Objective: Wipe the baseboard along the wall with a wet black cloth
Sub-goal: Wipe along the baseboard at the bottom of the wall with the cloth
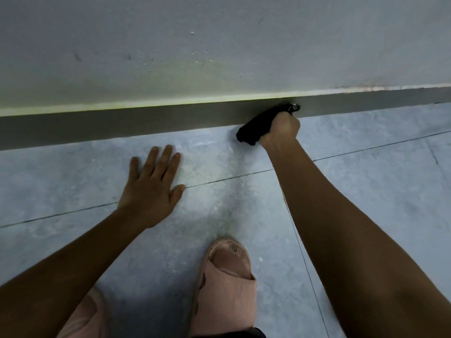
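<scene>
A dark grey baseboard point(146, 120) runs along the foot of a pale wall, slanting up to the right. My right hand point(281, 129) is closed around a bunched black cloth point(256, 126) and holds it against the baseboard's lower part. The cloth's loose end hangs down to the floor on the left of my fist. My left hand point(152, 189) lies flat on the floor with its fingers spread, a short way in front of the baseboard and to the left of the cloth.
The floor is of grey-blue tiles point(366, 181) with thin dark joints. My foot in a pink slipper point(227, 284) stands on the floor below the hands. A second pink slipper point(85, 318) shows at the lower left.
</scene>
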### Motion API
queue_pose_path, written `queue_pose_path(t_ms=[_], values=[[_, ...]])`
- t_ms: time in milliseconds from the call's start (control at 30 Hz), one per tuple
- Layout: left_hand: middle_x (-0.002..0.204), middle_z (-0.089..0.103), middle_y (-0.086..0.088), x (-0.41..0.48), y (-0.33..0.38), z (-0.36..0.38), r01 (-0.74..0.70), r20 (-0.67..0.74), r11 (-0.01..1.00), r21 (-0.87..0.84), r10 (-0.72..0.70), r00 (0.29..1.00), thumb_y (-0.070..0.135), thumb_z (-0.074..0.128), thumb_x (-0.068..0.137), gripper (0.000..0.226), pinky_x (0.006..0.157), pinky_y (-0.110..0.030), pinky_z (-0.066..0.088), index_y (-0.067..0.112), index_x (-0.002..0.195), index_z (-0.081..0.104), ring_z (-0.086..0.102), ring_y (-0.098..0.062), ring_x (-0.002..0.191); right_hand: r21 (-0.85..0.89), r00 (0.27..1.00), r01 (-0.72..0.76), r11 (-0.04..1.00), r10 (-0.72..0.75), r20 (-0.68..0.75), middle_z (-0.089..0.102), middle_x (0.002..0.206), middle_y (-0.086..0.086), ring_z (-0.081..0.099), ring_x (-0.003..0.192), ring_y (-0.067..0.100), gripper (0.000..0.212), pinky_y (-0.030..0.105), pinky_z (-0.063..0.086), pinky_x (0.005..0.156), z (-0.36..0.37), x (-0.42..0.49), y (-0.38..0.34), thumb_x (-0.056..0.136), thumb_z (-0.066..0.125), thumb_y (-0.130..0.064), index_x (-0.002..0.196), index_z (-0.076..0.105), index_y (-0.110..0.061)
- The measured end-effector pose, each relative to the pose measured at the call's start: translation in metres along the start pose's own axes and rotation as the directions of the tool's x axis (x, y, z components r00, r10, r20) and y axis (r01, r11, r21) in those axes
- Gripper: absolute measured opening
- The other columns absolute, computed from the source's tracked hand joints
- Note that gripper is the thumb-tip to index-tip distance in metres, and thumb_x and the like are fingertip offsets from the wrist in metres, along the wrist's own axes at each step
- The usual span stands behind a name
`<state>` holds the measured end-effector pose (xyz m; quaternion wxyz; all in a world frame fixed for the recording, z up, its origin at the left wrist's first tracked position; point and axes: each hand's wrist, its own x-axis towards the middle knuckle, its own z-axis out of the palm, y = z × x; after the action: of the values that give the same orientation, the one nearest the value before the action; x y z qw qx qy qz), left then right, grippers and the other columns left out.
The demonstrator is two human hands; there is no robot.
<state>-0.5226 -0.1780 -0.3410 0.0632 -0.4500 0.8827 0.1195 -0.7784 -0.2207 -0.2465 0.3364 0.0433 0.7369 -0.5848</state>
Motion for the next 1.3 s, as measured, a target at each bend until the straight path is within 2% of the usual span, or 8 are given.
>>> queue_pose_path(t_ms=[100, 300, 400, 533, 633, 833, 933, 1300], values=[[0.158, 0.000, -0.010, 0.000, 0.001, 0.001, 0.008, -0.009, 1.000, -0.006, -0.008, 1.000, 0.056, 0.002, 0.086, 0.075, 0.114, -0.057, 0.005, 0.015, 0.148, 0.000, -0.002, -0.030, 0.145, -0.223, 0.987, 0.159, 0.962, -0.161, 0.013, 0.060, 0.094, 0.007, 0.059, 0.092, 0.026, 0.026, 0.034, 0.050, 0.084, -0.011, -0.007, 0.010, 0.095, 0.040, -0.009, 0.107, 0.063, -0.005], [0.158, -0.004, -0.008, 0.000, 0.000, 0.002, 0.009, -0.003, 1.000, -0.010, -0.009, 1.000, 0.057, 0.000, 0.085, 0.075, 0.114, -0.056, 0.003, 0.016, 0.148, -0.002, -0.005, -0.030, 0.145, -0.581, 0.669, 0.730, 0.359, -0.548, 0.502, 0.054, 0.064, 0.000, 0.046, 0.056, 0.017, 0.041, 0.024, 0.036, 0.056, -0.029, -0.028, 0.042, 0.091, 0.039, -0.005, 0.125, 0.060, -0.014], [0.159, -0.003, -0.009, 0.000, 0.000, 0.001, 0.003, -0.004, 1.000, -0.012, -0.003, 1.000, 0.057, 0.000, 0.085, 0.076, 0.113, -0.056, 0.004, 0.015, 0.149, -0.001, -0.005, -0.030, 0.145, -0.483, 0.446, 0.875, -0.012, -0.366, 0.817, 0.054, 0.137, 0.015, 0.062, 0.102, 0.034, 0.057, 0.030, 0.049, 0.080, -0.026, -0.017, 0.055, 0.088, 0.046, 0.004, 0.143, 0.043, -0.012], [0.159, 0.006, -0.011, -0.001, -0.002, -0.001, -0.009, -0.004, 1.000, -0.007, 0.009, 1.000, 0.055, 0.005, 0.087, 0.075, 0.112, -0.058, 0.010, 0.013, 0.149, 0.007, 0.004, -0.033, 0.145, 0.021, 0.013, 0.891, -0.453, 0.071, 0.997, 0.045, 0.145, 0.014, 0.040, 0.135, 0.032, 0.067, 0.044, 0.034, 0.108, -0.023, 0.005, 0.066, 0.075, 0.053, 0.023, 0.136, 0.051, -0.005], [0.157, 0.013, -0.013, -0.001, -0.001, -0.002, -0.013, -0.003, 1.000, -0.004, 0.013, 1.000, 0.053, 0.010, 0.089, 0.073, 0.111, -0.059, 0.014, 0.011, 0.149, 0.014, 0.011, -0.034, 0.144, -0.066, 0.121, 0.922, -0.381, 0.121, 0.985, 0.046, 0.145, 0.005, 0.034, 0.139, 0.023, 0.067, 0.047, 0.015, 0.115, -0.027, 0.005, 0.061, 0.076, 0.051, 0.020, 0.134, 0.055, -0.013], [0.157, 0.014, -0.013, -0.001, -0.001, 0.000, -0.014, 0.001, 1.000, 0.007, 0.014, 1.000, 0.053, 0.010, 0.090, 0.072, 0.111, -0.059, 0.014, 0.011, 0.148, 0.014, 0.012, -0.034, 0.144, -0.699, 0.659, 0.696, 0.163, -0.533, 0.531, 0.054, 0.132, 0.006, 0.047, 0.121, 0.024, 0.038, 0.036, 0.035, 0.100, -0.029, -0.048, 0.074, 0.084, 0.048, -0.008, 0.119, 0.062, -0.013], [0.158, 0.009, -0.011, -0.001, 0.000, 0.000, -0.004, 0.003, 1.000, 0.010, 0.004, 1.000, 0.054, 0.006, 0.089, 0.073, 0.112, -0.057, 0.011, 0.013, 0.149, 0.009, 0.007, -0.033, 0.145, -0.846, 0.896, 0.421, 0.328, -0.299, 0.329, 0.018, 0.155, 0.017, 0.015, 0.141, 0.033, 0.061, 0.042, 0.019, 0.112, -0.012, -0.058, 0.082, 0.095, 0.040, -0.037, 0.148, 0.026, -0.009], [0.155, -0.018, -0.007, -0.011, -0.019, 0.000, 0.119, -0.028, 0.992, -0.050, -0.120, 0.992, 0.059, 0.001, 0.089, 0.073, 0.115, -0.046, -0.006, 0.017, 0.147, -0.011, -0.016, -0.024, 0.142, -0.925, 0.988, 0.106, 0.366, -0.141, 0.057, -0.018, 0.157, 0.018, -0.016, 0.144, 0.032, 0.082, 0.043, -0.001, 0.117, 0.019, 0.008, 0.054, 0.097, 0.033, -0.047, 0.150, -0.011, -0.003]])
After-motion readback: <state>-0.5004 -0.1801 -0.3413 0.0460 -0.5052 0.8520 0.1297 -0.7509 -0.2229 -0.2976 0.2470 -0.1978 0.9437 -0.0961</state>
